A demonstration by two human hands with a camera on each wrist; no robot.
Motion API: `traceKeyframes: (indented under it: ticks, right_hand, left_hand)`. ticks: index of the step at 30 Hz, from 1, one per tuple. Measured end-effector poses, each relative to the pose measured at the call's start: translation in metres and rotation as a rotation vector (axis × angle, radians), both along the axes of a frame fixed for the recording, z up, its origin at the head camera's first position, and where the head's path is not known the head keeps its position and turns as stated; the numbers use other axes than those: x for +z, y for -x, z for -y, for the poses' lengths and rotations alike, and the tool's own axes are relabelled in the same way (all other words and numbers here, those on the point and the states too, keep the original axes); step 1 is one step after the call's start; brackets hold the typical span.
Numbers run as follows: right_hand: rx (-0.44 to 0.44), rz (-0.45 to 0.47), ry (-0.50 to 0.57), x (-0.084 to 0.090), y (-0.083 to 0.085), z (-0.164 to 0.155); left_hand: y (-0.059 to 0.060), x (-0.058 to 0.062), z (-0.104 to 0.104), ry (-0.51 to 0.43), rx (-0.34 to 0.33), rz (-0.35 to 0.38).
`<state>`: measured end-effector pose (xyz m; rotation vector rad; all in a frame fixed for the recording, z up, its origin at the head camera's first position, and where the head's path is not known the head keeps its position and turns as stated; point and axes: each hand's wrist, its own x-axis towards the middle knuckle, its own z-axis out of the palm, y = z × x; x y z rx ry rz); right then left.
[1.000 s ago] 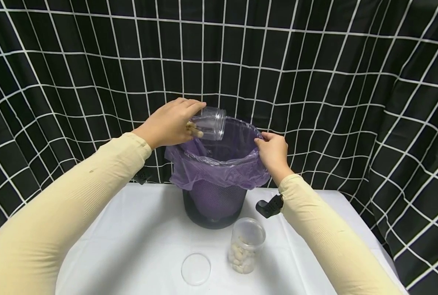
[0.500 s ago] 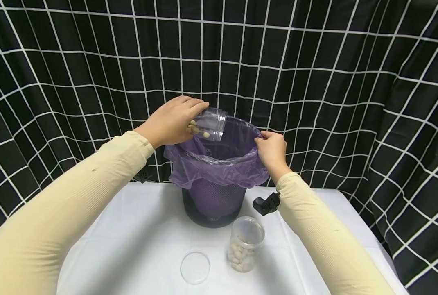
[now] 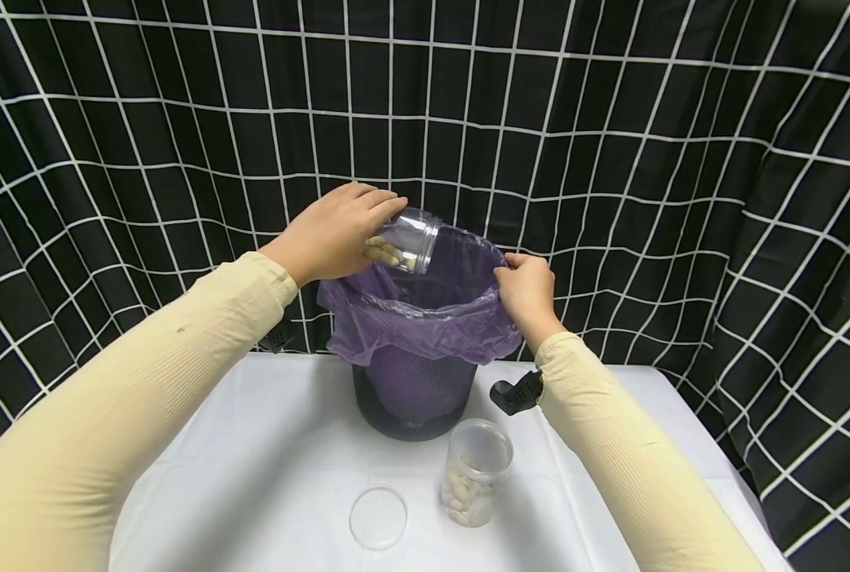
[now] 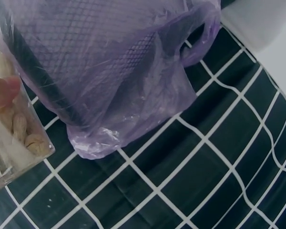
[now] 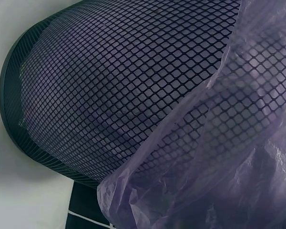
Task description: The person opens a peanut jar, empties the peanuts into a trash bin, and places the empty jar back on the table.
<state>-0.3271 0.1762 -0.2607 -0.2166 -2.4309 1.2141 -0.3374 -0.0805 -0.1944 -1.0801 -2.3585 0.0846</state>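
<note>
This looks like a staged recording corner rather than a lived-in room. A black curtain with a white grid (image 3: pixel 611 159) hangs in folds across the whole background, hiding the walls. In front of it stands a small table under a plain white cloth (image 3: pixel 253 445), carrying only a few props: a black mesh wastebasket (image 3: pixel 411 397) lined with a purple bag (image 3: pixel 425 334), a clear jar (image 3: pixel 477 473) and a loose lid (image 3: pixel 378 518).

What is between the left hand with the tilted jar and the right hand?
In the head view, the open mouth of the purple-lined bin lies between the left hand, gripping the jar, and the right hand.
</note>
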Motion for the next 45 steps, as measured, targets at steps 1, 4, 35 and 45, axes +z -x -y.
traceKeyframes:
  ticks: [1, 4, 35, 45]
  right_hand:
    - [-0.001, -0.001, 0.002, -0.0001, 0.0001, -0.0001]
    - [-0.004, -0.006, 0.002, 0.0000, 0.0001, 0.0001]
    - [0.016, -0.029, 0.043, -0.0049, 0.0015, 0.0024]
    - [0.002, -0.019, 0.051, -0.0036, 0.0000, 0.0008]
  left_hand:
    - [-0.0004, 0.0003, -0.0004, 0.000, -0.003, -0.003]
    - [-0.0012, 0.0012, -0.0012, 0.003, -0.007, -0.009]
    - [-0.0029, 0.0004, 0.0070, 0.052, -0.082, -0.161]
    - [-0.0071, 0.0024, 0.0054, 0.032, -0.106, -0.257]
